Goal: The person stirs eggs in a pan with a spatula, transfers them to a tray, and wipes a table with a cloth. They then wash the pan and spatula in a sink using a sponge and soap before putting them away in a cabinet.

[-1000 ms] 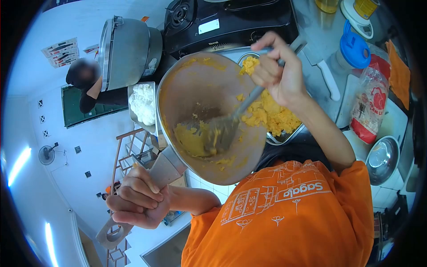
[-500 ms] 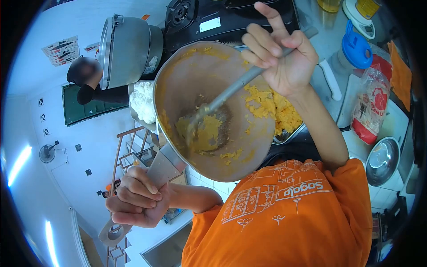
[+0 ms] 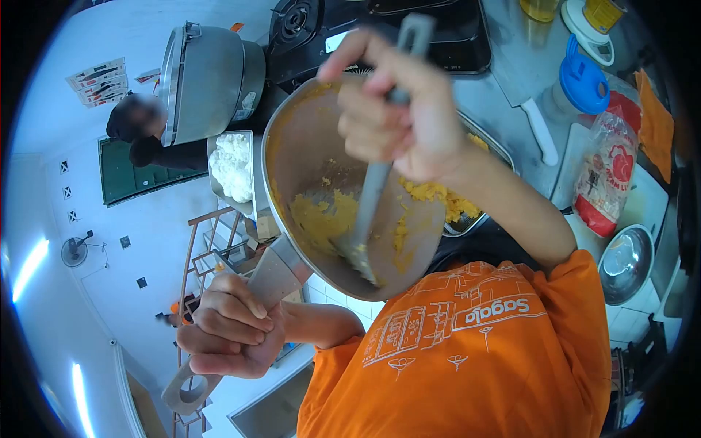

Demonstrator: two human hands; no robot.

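My left hand [image 3: 230,325] is closed around the handle [image 3: 274,277] of a deep pan [image 3: 296,131], which is tilted so its inside faces me. Yellow mash [image 3: 325,219] clings to its bottom and wall. My right hand [image 3: 398,109], blurred by motion, grips the grey shaft of a spatula [image 3: 374,193], index finger lifted. The spatula's smeared blade [image 3: 361,263] touches or nearly touches the pan's lower inner wall. Partly hidden behind the pan and my right forearm is a metal tray [image 3: 504,150] holding more yellow mash [image 3: 460,204].
A large metal pot [image 3: 215,87] and a tray of white food [image 3: 232,168] stand beyond the pan, near a black stove [image 3: 456,44]. To the right are a white-handled knife [image 3: 540,131], a blue-lidded container [image 3: 584,84], a plastic bag [image 3: 606,168] and a steel bowl [image 3: 626,264]. Another person [image 3: 139,120] is at far left.
My right hand has swung left and up over the pan. The spatula blade has moved from the pan's bottom toward the lower right wall. My left hand still holds the handle.
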